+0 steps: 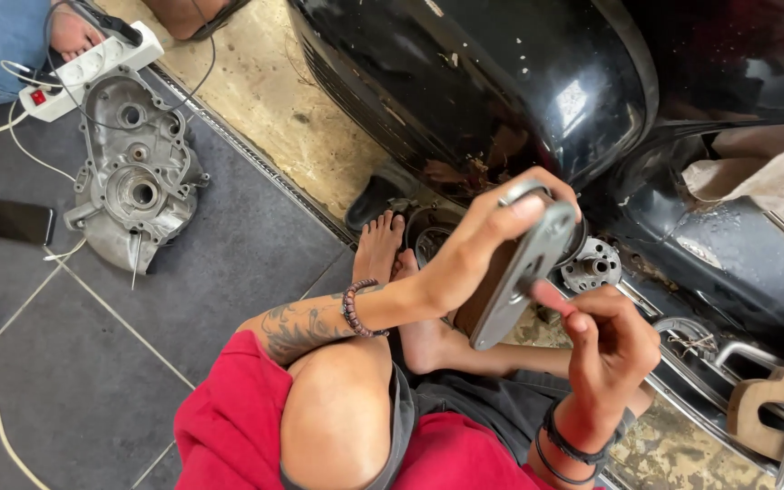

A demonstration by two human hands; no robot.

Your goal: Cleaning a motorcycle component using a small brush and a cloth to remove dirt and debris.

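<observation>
My left hand (487, 238) grips the top of a flat grey metal cover plate (512, 286), holding it upright in front of me. My right hand (605, 340) touches the plate's lower right edge with pinched fingers; whether something small sits between them I cannot tell. Just behind the plate is a black scooter body (501, 82) with a bare metal hub (593, 266) low on its side. I squat barefoot, my feet (387, 254) on the floor under the plate.
A grey engine casing (135, 172) lies on the dark floor tiles at the left, beside a white power strip (93, 68) and a black phone (14, 220). Another person's foot (73, 34) shows top left. Chrome tubing (728, 363) runs at the right.
</observation>
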